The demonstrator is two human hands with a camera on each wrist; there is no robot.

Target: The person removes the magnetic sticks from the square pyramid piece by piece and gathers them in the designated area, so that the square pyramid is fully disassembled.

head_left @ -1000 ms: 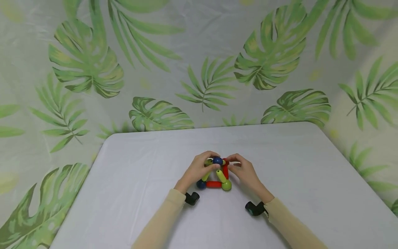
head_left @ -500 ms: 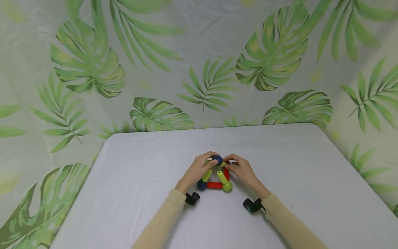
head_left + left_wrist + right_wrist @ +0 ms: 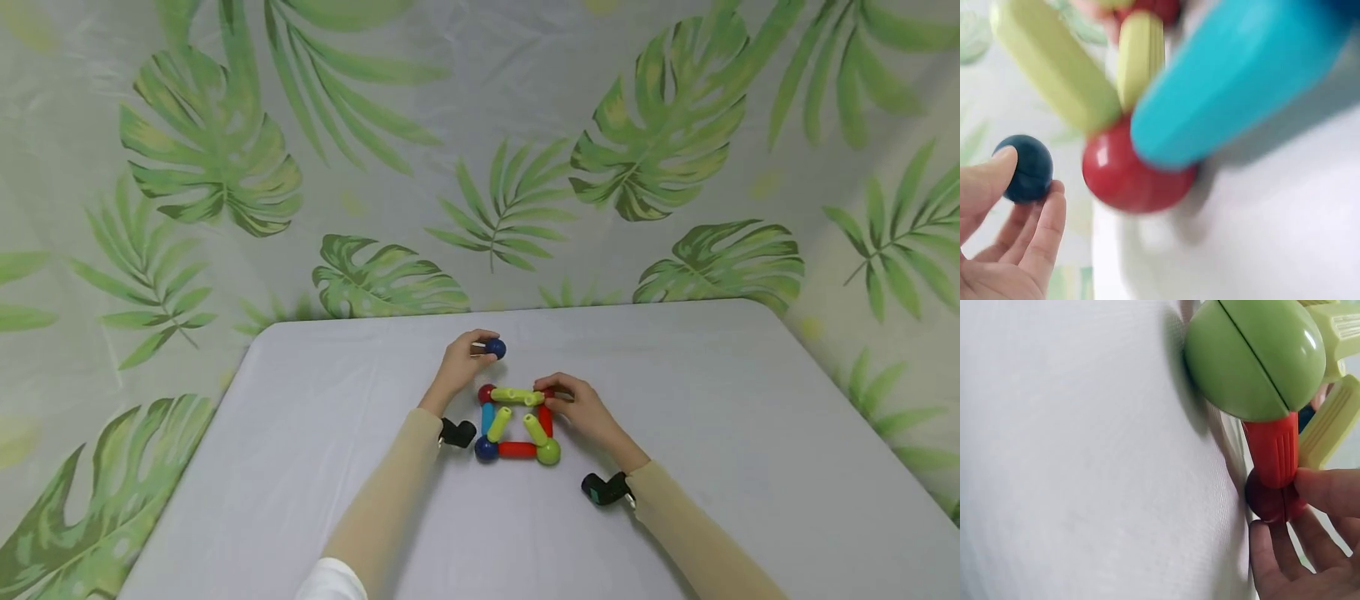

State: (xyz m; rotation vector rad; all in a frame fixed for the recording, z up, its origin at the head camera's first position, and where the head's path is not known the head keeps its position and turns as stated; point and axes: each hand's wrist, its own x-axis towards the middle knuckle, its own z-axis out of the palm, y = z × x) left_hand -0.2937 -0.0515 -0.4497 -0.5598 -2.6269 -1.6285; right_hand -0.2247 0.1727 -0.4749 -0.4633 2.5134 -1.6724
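Observation:
A blue ball point(image 3: 495, 348) is pinched between the thumb and fingers of my left hand point(image 3: 459, 367), beyond the back left of a square of magnetic rods and balls. The square has a red ball point(image 3: 1138, 172) at its far left, a dark blue ball point(image 3: 487, 450) at its near left and a green ball point(image 3: 548, 452) at its near right. My right hand point(image 3: 588, 410) grips the far-right red ball point(image 3: 1272, 500) with thumb and fingers. Yellow-green rods point(image 3: 536, 430) stand up from the corners, leaning inward, their upper ends free of any ball.
Along the sides run a light-blue rod point(image 3: 1235, 75), a red front rod point(image 3: 517, 450) and a red right-hand rod point(image 3: 1275, 450). Everything rests on a white-covered table point(image 3: 337, 500), with a leaf-patterned cloth point(image 3: 487, 125) behind it. Each wrist wears a black camera point(image 3: 604, 489).
My left hand has lifted the blue ball off the top of the rods and carried it away, back and left. The right hand has shifted slightly left and stays at the far-right corner.

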